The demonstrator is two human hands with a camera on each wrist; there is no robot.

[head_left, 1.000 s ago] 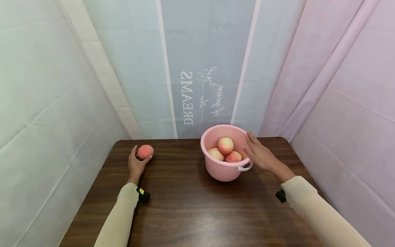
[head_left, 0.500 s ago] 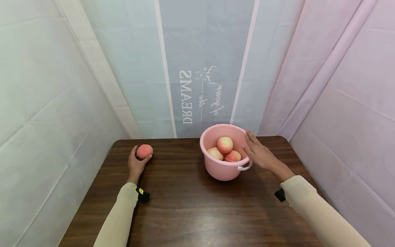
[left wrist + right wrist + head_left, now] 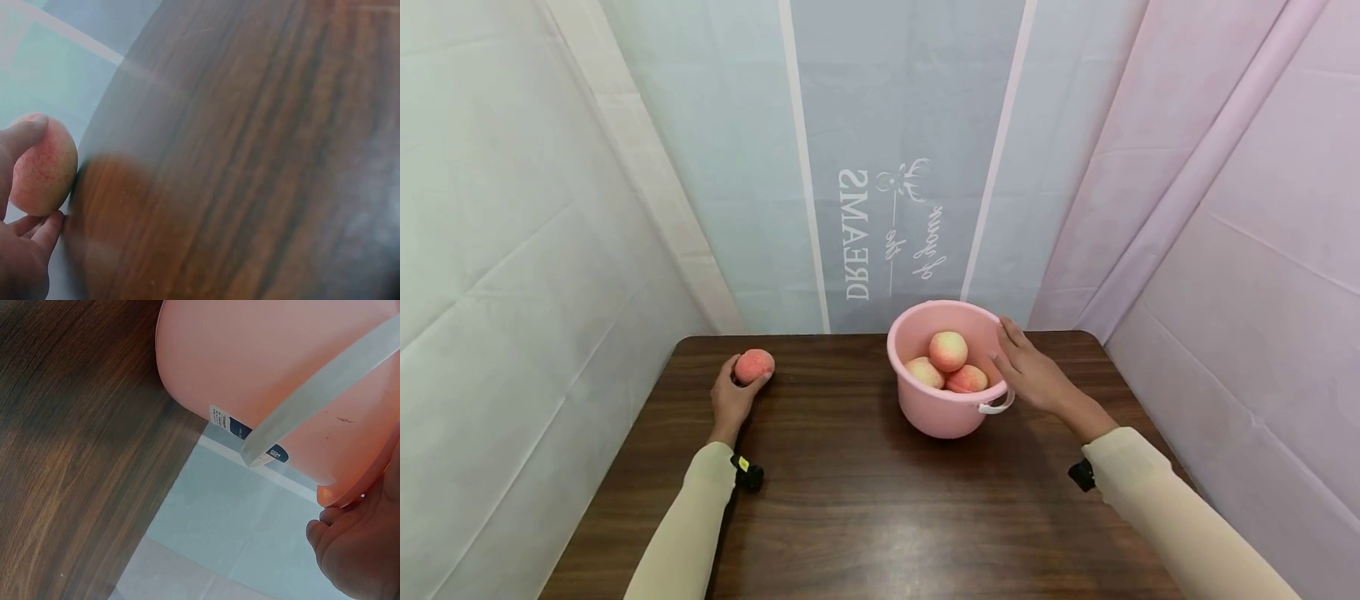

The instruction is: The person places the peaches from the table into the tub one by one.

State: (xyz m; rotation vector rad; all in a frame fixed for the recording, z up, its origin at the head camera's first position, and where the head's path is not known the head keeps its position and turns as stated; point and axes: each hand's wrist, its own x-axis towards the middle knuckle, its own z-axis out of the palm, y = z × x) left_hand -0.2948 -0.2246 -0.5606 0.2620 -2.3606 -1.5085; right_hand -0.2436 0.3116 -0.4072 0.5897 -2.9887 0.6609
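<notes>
At the table's far left, my left hand (image 3: 733, 400) holds a fuzzy pink-red peach (image 3: 754, 366), thumb on one side and fingers on the other. The left wrist view shows this peach (image 3: 47, 169) with the thumb across its upper part and fingertips at its lower end. My right hand (image 3: 1033, 371) holds the right side of the pink bucket (image 3: 942, 412) at its rim, the thumb reaching over the inside. In the right wrist view, fingertips (image 3: 315, 532) lie at the rim's outer side. Inside the bucket are pale yellow-and-pink peaches (image 3: 948, 352).
A white handle (image 3: 997, 406) hangs down on the bucket's near right side. The dark wooden table (image 3: 850, 500) has rounded far corners. Pale fabric walls (image 3: 880, 100) rise at its back and sides, the back one printed with lettering. Black wrist cameras (image 3: 748, 473) sit on both wrists.
</notes>
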